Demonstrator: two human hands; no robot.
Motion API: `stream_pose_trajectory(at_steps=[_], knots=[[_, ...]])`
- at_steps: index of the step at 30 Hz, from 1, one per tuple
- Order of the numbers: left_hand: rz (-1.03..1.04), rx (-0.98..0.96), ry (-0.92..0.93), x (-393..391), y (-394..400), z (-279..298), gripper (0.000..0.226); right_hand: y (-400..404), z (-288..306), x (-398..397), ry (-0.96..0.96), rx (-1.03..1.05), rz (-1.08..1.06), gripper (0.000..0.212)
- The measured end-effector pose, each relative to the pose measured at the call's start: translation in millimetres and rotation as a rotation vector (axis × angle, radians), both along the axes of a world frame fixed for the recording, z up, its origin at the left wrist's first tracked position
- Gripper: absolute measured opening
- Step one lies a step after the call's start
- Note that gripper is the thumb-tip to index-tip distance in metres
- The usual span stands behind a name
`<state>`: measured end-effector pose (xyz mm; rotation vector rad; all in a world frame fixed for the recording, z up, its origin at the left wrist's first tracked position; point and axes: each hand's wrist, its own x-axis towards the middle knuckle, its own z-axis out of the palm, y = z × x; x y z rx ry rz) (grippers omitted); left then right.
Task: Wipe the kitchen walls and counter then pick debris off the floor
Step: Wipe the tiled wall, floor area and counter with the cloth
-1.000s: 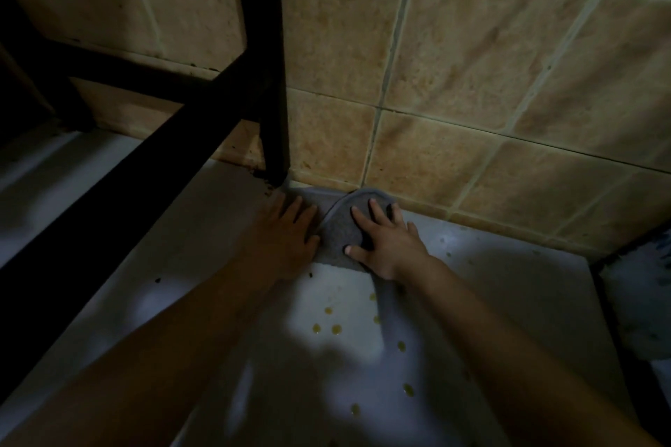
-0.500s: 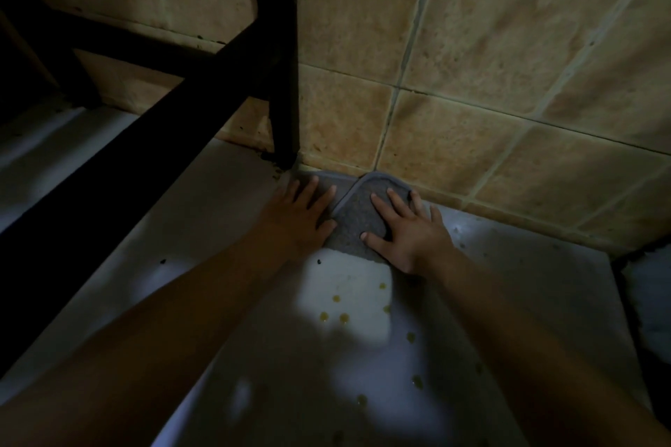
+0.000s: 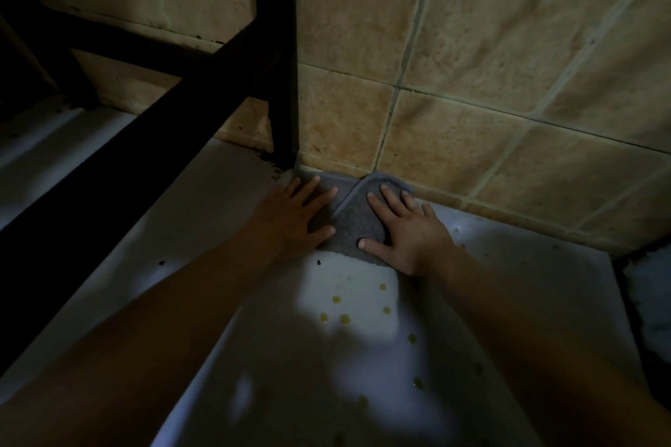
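1. Cloth [image 3: 354, 225]: grey, w/ stitched hem, lies flat on the white counter [image 3: 508, 283], far edge pushed up against the base of the tiled wall [image 3: 490, 65]. One corner is folded over, its curved hem running diagonally btwn the two hands.
2. Left hand [image 3: 294, 214]: palm down, fingers straight & spread, pressing on the cloth's left part. Fingertips near the wall; thumb lies along the cloth's near edge. Not gripping.
3. Right hand [image 3: 406, 229]: palm down, fingers straight & spread, flat on the cloth's right part. Thumb points left across the cloth's near edge; outer fingers reach past the cloth onto bare counter. Not gripping either.
4. Both hands side by side, apart, cloth showing btwn them.
5. Black frame [image 3: 279, 65]: upright post stands on the counter just left of the cloth, foot touching the wall corner; a bar slants from it toward lower left. Dark crumbs around the foot.
6. Yellow drops [image 3: 343, 319]: scattered on the counter near side of the cloth, btwn the forearms & further toward the viewer.
7. Small dark specks [image 3: 318, 262] on the counter just near the cloth's near edge & further left.
8. Lighting dim; a bright patch on the counter btwn the forearms.
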<state>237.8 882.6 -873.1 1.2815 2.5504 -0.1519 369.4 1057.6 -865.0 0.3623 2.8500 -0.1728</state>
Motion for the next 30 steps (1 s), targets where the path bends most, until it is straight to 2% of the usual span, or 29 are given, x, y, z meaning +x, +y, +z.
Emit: stream_pose_trajectory(at_steps=[13, 19, 30], knots=[[0.005, -0.024, 0.022, 8, 6, 3, 0.068, 0, 0, 10, 0.008, 0.001, -0.052, 0.083], [-0.011, 0.035, -0.009, 27, 16, 1, 0.068, 10, 0, 28, 0.02, 0.019, -0.069, 0.083], [-0.066, 0.115, 0.046, 55, 44, -4, 0.071, 30, 1, 65, -0.012, 0.013, -0.148, 0.083]])
